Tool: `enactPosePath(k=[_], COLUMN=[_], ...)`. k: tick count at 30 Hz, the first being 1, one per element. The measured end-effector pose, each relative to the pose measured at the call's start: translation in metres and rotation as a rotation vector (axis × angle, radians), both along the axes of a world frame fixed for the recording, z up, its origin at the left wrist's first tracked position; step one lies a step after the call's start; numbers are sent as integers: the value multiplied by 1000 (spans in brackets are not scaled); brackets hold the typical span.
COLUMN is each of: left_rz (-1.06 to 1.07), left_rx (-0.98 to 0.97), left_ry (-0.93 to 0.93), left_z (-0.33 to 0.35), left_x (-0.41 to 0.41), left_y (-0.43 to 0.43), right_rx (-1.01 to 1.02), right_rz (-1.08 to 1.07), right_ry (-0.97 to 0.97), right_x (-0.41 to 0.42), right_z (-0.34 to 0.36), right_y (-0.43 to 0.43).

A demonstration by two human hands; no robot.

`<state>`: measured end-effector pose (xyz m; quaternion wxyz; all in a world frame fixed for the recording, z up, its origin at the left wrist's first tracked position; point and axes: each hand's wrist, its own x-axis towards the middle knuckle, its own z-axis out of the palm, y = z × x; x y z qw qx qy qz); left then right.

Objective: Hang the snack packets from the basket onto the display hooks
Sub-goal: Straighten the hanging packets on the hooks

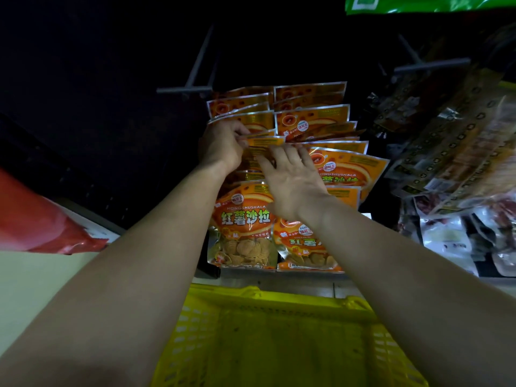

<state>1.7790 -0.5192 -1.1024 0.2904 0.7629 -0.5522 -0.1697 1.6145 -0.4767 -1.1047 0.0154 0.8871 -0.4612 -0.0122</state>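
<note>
Head view: left hand point(223, 145) pinches the top edge of an orange snack packet point(264, 142) in the left row of hanging packets point(346, 169). Right hand point(293, 185) presses it with fairly straight fingers; its hook is probably hidden. Yellow basket point(279, 300) sits below.

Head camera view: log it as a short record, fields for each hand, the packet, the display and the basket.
held packet: orange, raised against two columns of hung packets
left hand: pinches the held packet's top edge
right hand: straight fingers rest on the held packet
grey hook: upper left, bare
basket: yellow, below the arms; no packets seen inside
</note>
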Motion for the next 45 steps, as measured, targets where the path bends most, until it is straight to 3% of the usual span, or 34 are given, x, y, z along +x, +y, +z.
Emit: enactPosePath(k=[15, 20, 30, 33, 37, 45], left_rz=[-107, -197, -386, -466, -449, -338], left_rx=[-29, -46, 136, 203, 121, 42], left_ry=[2, -78, -83, -222, -381, -346], left_z=[30, 42, 41, 25, 4, -24], left_x=[-12, -25, -46, -60, -74, -78], left_y=[46, 70, 153, 166, 167, 144], right_rx=[-107, -175, -200, -202, -167, -73], right_rz=[14, 88, 29, -12, -40, -23], right_ry=[-64, -204, -197, -226, -262, -356], right_x=[-14, -33, -85, -87, -80, -70], right_z=[4, 20, 38, 36, 32, 34], right_y=[18, 30, 61, 60, 54, 37])
